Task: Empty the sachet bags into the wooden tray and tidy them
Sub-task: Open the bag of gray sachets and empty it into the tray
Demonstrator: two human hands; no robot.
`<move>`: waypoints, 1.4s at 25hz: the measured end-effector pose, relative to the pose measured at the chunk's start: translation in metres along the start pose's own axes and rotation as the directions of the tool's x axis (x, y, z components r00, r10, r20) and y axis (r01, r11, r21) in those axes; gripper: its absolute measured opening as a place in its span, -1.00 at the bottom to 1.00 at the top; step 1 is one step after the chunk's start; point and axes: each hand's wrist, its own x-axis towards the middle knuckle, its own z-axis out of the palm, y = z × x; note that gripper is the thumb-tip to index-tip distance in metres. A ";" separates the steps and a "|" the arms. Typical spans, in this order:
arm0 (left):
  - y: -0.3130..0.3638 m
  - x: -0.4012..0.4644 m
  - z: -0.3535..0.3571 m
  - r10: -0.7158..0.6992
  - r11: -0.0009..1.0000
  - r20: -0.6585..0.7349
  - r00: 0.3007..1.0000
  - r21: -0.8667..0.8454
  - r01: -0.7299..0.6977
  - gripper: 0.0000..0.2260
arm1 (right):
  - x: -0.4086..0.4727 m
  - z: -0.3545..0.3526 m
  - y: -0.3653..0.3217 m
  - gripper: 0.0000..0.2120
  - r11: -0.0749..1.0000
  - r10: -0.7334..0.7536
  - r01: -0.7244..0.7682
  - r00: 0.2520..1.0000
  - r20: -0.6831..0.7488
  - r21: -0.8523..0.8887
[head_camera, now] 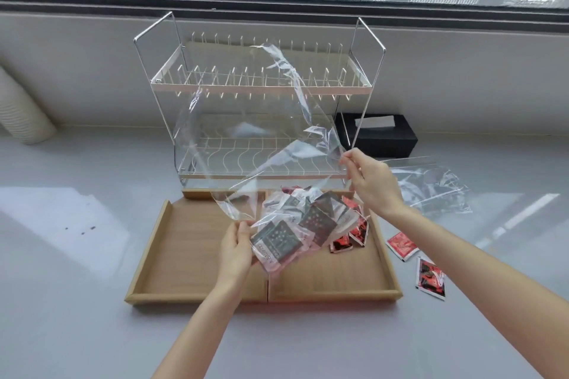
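A large clear plastic bag (246, 132) hangs upended over the wooden tray (197, 295). My left hand (235, 251) pinches its lower edge near the tray's middle divider. My right hand (369, 181) grips another edge higher up on the right. Dark green and white sachets (278, 241) spill from the bag's mouth into a heap over the tray's right compartment. Red sachets (341, 244) lie in that compartment beside the heap. Two more red sachets (401, 244) rest on the counter right of the tray. The tray's left compartment holds nothing.
A two-tier metal dish rack (258, 86) stands right behind the tray. A black tissue box (381, 135) sits at the back right. Another crumpled clear bag (431, 188) lies on the grey counter to the right. A white ribbed cylinder (21, 111) stands far left.
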 end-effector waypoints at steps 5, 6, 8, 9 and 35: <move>-0.017 -0.037 0.007 -0.231 0.925 0.152 0.961 -0.271 0.266 -0.75 | 0.022 -0.012 -0.026 -0.72 0.954 -0.113 0.157 0.977 0.180 -0.254; -0.020 -0.042 0.007 -0.242 0.897 0.198 0.950 -0.328 0.296 -0.74 | 0.026 -0.012 -0.031 -0.71 0.940 -0.134 0.195 0.966 0.221 -0.281; -0.024 -0.051 0.010 -0.249 0.837 0.260 0.933 -0.428 0.343 -0.71 | 0.034 -0.009 -0.037 -0.70 0.906 -0.172 0.263 0.945 0.279 -0.332; -0.025 -0.056 0.011 -0.259 0.803 0.285 0.923 -0.467 0.370 -0.71 | 0.037 -0.006 -0.039 -0.69 0.887 -0.186 0.291 0.936 0.300 -0.358; 0.013 -0.058 0.048 -0.277 0.368 0.566 0.776 -0.684 0.630 -0.75 | 0.097 -0.003 -0.109 -0.75 0.556 -0.298 0.569 0.817 0.494 -0.606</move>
